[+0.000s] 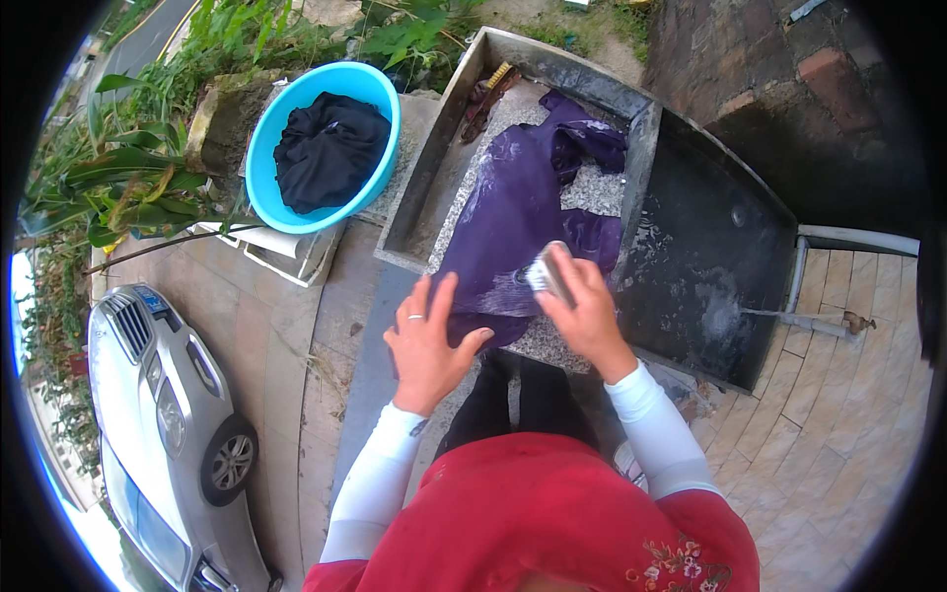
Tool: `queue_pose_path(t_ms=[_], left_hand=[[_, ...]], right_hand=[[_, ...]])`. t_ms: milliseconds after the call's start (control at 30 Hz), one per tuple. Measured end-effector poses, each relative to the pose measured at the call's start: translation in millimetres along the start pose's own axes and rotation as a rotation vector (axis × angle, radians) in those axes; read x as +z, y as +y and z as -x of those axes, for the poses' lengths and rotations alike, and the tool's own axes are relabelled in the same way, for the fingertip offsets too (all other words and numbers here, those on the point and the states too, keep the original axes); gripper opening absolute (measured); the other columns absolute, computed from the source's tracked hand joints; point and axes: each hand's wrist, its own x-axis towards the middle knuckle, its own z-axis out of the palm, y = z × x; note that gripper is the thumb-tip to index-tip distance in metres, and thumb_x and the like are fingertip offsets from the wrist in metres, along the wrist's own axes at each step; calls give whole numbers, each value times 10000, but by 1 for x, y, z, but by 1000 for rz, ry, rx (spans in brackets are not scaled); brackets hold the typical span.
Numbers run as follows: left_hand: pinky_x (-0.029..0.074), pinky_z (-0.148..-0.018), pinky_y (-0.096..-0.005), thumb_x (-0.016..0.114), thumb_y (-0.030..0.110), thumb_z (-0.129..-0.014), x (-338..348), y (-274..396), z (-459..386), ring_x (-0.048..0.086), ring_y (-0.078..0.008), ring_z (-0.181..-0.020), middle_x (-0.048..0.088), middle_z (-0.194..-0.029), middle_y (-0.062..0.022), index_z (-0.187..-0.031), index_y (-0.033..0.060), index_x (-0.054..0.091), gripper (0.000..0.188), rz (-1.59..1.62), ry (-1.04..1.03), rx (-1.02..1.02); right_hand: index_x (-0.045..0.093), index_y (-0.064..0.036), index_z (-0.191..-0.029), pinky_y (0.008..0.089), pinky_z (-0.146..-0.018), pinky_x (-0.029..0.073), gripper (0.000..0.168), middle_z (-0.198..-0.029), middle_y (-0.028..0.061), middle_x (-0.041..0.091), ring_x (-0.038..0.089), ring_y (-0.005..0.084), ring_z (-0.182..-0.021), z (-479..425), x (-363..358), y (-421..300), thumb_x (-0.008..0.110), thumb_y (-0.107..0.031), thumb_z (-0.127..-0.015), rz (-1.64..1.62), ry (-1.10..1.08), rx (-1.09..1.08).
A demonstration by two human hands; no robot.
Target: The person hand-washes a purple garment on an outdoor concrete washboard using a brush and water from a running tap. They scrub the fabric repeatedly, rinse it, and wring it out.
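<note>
A wet purple garment (510, 192) with streaks of white suds lies spread on the speckled stone slab (595, 191) of an outdoor wash sink. In my right hand (588, 311) is a scrubbing brush (551, 275) with pale bristles, held at the lower part of the garment beside a patch of foam. My left hand (433, 348), a ring on one finger, is spread at the garment's lower left edge. Its fingers are apart and grip nothing; whether they touch the cloth I cannot tell.
A turquoise basin (259, 174) holding dark clothing (333, 152) stands left of the sink. Another brush (488, 92) lies in the sink's far left corner. Water runs from a tap (851, 323) into the dark basin (695, 274) on the right. A silver car (170, 414) is parked at left.
</note>
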Motion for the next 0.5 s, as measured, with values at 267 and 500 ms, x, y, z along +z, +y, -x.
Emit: queue_pose_path(t_ms=[267, 500], left_hand=[[311, -988, -612, 653, -5, -670, 54, -27, 4, 506, -313, -1269, 641, -1246, -7, -1041, 211, 773, 446, 32, 69, 133], [262, -1058, -641, 627, -45, -688, 26, -43, 17, 480, -310, -1340, 665, -1177, 2, -1003, 170, 747, 400, 223, -63, 291]], right_hand=[[548, -174, -1443, 497, -847, 519, 552, -1092, 250, 612, 639, 417, -978, -127, 47, 107, 647, -373, -938, 596, -17, 245], [556, -217, -1392, 489, -757, 494, 540, -1031, 197, 595, 612, 395, -891, -77, 65, -35, 708, -321, -884, 228, -79, -397]])
